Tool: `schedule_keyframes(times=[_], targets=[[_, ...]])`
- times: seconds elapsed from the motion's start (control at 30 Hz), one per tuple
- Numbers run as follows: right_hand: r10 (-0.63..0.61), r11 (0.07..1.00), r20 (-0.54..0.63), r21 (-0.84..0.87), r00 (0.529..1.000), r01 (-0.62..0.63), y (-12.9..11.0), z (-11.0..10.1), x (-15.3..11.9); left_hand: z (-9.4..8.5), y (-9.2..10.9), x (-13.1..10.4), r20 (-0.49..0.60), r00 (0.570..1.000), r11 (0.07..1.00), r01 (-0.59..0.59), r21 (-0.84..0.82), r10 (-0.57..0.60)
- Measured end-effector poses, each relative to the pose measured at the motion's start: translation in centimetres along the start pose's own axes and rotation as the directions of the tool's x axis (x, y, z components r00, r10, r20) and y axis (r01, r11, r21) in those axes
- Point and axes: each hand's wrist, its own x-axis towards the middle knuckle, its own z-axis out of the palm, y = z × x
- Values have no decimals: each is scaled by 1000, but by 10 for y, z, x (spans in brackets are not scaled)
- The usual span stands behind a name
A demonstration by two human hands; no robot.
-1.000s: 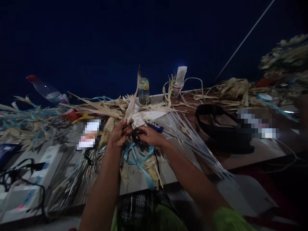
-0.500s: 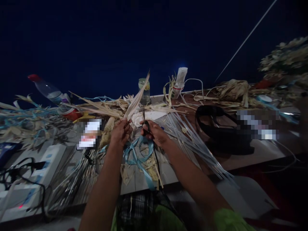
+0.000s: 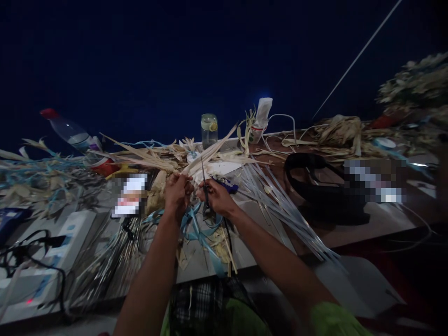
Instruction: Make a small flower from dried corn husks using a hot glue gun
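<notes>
Nearest, at the bottom of the frame, I see a green sleeve [image 3: 336, 319] and the front edge of the desk [image 3: 192, 268]. On it, light-blue ribbon [image 3: 199, 229] lies loosely coiled just below centre. Beyond that, at the centre, the left hand [image 3: 178, 190] pinches the base of a pale husk [image 3: 220, 147] slanting up to the right, and the right hand [image 3: 217, 196] grips dark scissors [image 3: 202, 170], blades upward. Clear strips [image 3: 297, 224] fan toward the lower right. Farther back, upper centre, a glass jar [image 3: 209, 135] stands upright.
</notes>
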Motion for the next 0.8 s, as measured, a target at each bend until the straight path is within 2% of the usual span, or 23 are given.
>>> schedule_keyframes(times=[0.4, 0.8], targets=[[-34, 997, -53, -74, 998, 30, 1, -3, 1, 3, 4, -8, -9, 1000, 995, -6, 97, 7], [-38, 996, -82, -87, 996, 31, 7, -1, 2, 6, 7, -10, -20, 999, 995, 30, 94, -28]])
